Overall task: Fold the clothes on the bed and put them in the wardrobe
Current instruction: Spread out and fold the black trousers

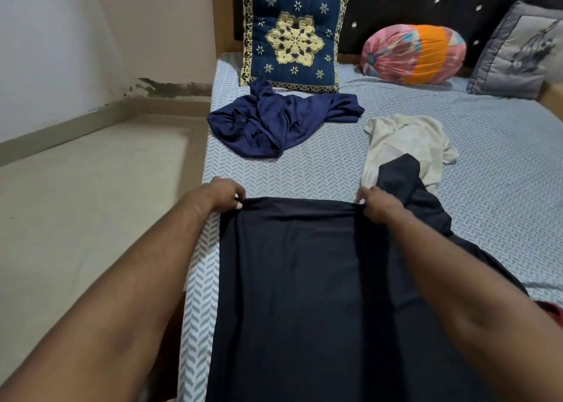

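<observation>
Both hands, left hand & right hand, pinching black garment edge corners — keep it taut & even w/ bed before folding.

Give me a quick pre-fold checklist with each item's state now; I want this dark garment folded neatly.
1. Left hand pinching the far edge of the dark garment: ok.
2. Right hand pinching the same edge: ok.
3. Edge taut between the hands: ok.
4. Garment lying flat: not ok, its right side is bunched.
5. Garment apart from the cream garment: not ok, a dark flap overlaps it.
6. Blue garment out of the way: ok.
</observation>
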Motion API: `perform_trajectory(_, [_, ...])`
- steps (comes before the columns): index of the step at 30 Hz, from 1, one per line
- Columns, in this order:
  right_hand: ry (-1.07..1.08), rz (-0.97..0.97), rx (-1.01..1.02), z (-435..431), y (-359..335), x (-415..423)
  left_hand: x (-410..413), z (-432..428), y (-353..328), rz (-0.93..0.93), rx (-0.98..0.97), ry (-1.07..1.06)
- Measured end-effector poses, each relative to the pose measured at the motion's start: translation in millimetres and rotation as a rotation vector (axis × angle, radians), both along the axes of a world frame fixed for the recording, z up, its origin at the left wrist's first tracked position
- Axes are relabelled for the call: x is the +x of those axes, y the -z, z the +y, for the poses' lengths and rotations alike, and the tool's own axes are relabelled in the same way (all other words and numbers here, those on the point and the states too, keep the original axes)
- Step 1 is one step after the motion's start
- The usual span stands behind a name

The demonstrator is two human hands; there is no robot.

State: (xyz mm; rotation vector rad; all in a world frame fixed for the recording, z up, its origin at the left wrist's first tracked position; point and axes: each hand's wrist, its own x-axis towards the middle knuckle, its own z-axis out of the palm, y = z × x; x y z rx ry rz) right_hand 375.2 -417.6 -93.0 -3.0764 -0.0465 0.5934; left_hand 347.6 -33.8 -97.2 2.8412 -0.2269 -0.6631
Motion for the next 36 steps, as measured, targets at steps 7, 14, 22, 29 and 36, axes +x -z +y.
perform_trajectory(7, [0.139, -0.013, -0.115, -8.9, -10.6, 23.6, -7.3, 14.9, -25.8, 0.363, -0.982, -0.464])
perform_trajectory(14, [0.216, -0.087, -0.125, 4.5, 9.6, 24.0, -16.3, 10.0, 20.0, 0.111, -1.183, -0.89])
perform_trajectory(22, [0.198, -0.157, 0.065, 5.8, -3.3, 0.4, -32.7, 19.6, 31.1, -0.133, -1.125, -1.16])
perform_trajectory(29, [0.006, -0.14, 0.252, 15.7, -11.9, -109.3, -143.8, 0.7, 14.6, -0.013, -0.509, -0.794])
perform_trajectory(36, [-0.146, 0.104, 0.506, 25.1, -3.2, -253.0, -262.4, -43.9, -7.5, 0.202, -0.411, -0.772])
